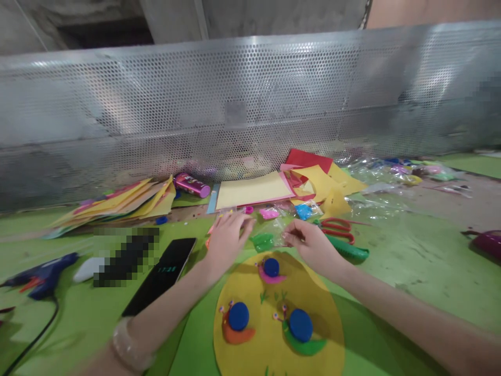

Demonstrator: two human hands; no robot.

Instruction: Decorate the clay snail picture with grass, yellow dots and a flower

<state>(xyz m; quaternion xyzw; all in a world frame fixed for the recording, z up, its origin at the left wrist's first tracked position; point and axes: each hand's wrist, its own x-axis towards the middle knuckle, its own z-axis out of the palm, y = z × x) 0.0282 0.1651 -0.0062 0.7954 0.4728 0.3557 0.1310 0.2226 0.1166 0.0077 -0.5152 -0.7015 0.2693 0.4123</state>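
My right hand (313, 245) pinches the edge of a small clear plastic bag (278, 230) with green modelling clay (263, 241) in it. To its left, my left hand (227, 237) reaches over small colourful pieces, its fingers apart and nothing visible in them. Just below both hands lies a yellow paper oval (250, 360) on green paper. Three clay snails with blue bottle-cap shells sit on it: a pink one (274, 279), an orange one (238, 335) and a green one (307, 347). Red-handled scissors (338, 225) and a green cutter-like tool (352, 251) lie beside my right hand.
A blue glue gun (50, 274), a black phone (166, 269) and a pixelated dark object (129, 256) lie at left. Coloured sheets (250, 190), a purple canister (191, 185) and plastic packets (376, 183) line the back, before a perforated metal panel (242, 78).
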